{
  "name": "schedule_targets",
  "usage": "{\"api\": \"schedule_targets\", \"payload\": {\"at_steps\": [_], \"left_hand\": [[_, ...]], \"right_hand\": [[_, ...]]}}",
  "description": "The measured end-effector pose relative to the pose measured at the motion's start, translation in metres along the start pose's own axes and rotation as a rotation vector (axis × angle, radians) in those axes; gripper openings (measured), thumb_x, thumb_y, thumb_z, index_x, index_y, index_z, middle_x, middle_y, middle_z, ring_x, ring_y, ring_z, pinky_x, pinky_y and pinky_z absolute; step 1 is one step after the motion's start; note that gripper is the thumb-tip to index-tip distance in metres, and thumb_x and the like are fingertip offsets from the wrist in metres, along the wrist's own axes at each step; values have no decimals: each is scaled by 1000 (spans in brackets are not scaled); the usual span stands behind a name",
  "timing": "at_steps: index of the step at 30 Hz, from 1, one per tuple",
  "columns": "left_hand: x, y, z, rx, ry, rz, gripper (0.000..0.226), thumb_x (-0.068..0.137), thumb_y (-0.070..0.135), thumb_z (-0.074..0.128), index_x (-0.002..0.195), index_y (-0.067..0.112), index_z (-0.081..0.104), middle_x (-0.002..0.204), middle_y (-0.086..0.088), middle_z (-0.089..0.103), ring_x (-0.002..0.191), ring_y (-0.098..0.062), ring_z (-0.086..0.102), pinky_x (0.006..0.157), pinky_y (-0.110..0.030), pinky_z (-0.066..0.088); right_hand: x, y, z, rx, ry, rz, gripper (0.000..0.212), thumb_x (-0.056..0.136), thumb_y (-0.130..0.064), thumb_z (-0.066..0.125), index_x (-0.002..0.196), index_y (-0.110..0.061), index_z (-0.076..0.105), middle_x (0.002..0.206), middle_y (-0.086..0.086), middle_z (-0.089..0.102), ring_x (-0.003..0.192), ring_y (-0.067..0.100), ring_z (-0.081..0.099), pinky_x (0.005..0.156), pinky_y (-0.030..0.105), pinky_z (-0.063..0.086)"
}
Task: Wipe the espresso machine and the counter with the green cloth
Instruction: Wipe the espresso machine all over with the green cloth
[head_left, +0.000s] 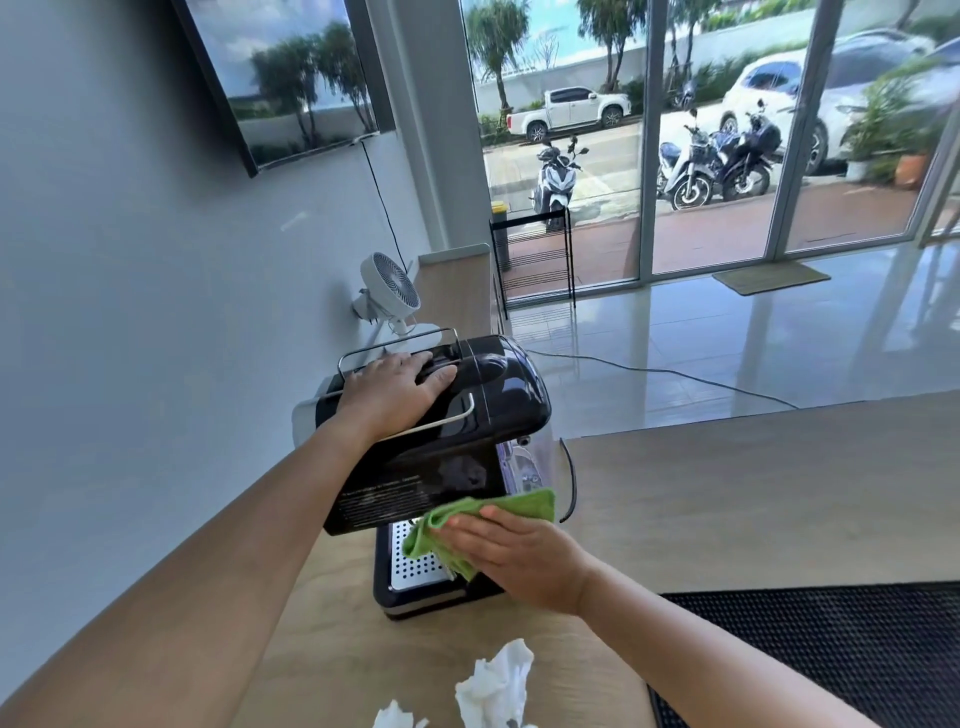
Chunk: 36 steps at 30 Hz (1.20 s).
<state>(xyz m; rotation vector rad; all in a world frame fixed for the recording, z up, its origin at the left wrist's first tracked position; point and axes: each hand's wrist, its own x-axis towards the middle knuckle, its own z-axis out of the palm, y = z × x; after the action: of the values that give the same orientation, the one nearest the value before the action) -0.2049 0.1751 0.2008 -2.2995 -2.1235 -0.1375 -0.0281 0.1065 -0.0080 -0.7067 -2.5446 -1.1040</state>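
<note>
Crumpled white tissues (496, 686) are lying at the near edge of the counter (727, 499), the lowest one cut off by the frame. A black mat (831, 649) is running off the near right corner. Just beyond, the right hand (519, 556) is pressing the green cloth (467, 525) against the lower right side of the espresso machine (441, 431). Its fingers (467, 519) are lying straight and flat on the cloth, not curled round it. The cloth is bunching out past the fingertips over the perforated drip tray (415, 561) (the rest is hiding under the palm). That hand and the cloth are covering the machine's lower right corner, and the pale print on its side is too small to read. Farther on, the left hand (395, 389) is resting on the machine's top inside the metal rail, fingers stretched out. A white fan (389, 291) is standing behind the machine.
</note>
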Motion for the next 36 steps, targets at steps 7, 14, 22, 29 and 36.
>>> {"api": "schedule_targets", "payload": {"at_steps": [7,14,22,29,36], "left_hand": [[0,0,-6,14,1,-21,72,87,75,23,147,35,34,153,-2,34,142,-24,27,111,-50,21],[9,53,-23,-64,203,-17,67,91,70,24,147,34,32,152,-8,34,140,-30,29,111,-57,20],[18,72,3,-80,69,-41,48,96,46,29,141,34,41,149,-9,37,137,-30,32,112,-53,23],[27,75,8,-103,46,-50,55,94,55,27,143,33,40,146,-15,40,136,-32,32,111,-53,27],[28,79,9,-32,54,-46,64,92,66,28,147,33,34,151,-14,33,140,-32,27,113,-50,23]], "right_hand": [[-70,-4,-7,312,89,267,51,95,-5,50,146,-12,45,158,4,33,147,22,28,117,42,32],[12,53,-94,1106,888,1128,51,99,-10,41,149,-10,36,151,21,37,136,33,40,112,47,37],[65,113,-38,1846,722,1527,40,97,-41,41,126,-24,62,105,9,69,94,24,64,80,38,52],[18,58,36,2052,255,1875,50,99,-55,37,126,-21,63,121,9,68,109,26,64,99,41,48],[40,58,-22,1996,688,1634,50,97,-48,34,137,-24,52,134,3,60,126,19,55,108,42,42]]}}
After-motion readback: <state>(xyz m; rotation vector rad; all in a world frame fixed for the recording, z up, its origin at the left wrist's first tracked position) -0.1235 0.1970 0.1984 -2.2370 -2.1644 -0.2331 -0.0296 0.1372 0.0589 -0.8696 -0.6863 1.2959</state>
